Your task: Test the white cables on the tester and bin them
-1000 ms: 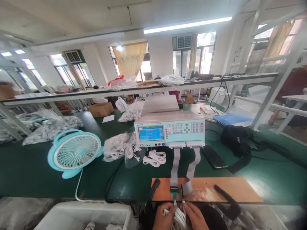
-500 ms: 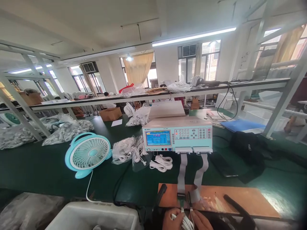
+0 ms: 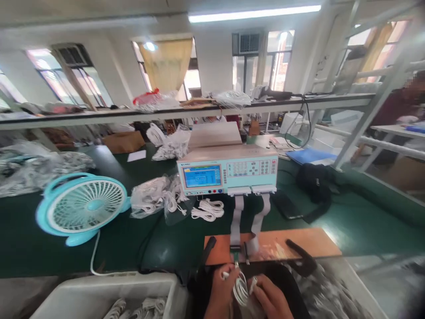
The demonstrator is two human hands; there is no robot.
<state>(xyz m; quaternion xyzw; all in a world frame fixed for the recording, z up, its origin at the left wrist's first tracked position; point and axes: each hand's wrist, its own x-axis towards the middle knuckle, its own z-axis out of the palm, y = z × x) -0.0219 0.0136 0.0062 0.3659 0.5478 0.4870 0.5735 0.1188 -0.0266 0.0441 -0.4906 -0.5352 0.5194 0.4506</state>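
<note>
My left hand is closed on a bundled white cable, right by the small green connector board at the end of one grey ribbon cable. One plug of the white cable appears to meet that board. Between the fingers of my right hand is the cable's other end, a white plug, apart from the second ribbon cable's connector. Both ribbons run up to a tester with a lit blue screen.
An orange-brown board lies at the table edge. A turquoise fan stands left. White cables fill a white bin at lower left; bagged items lie lower right. A coiled cable and a black phone-like slab rest near the tester.
My right hand has pulled its cable end away from the second ribbon's connector. Pink text on the tester's screen is gone. The view has tilted down and turned right.
</note>
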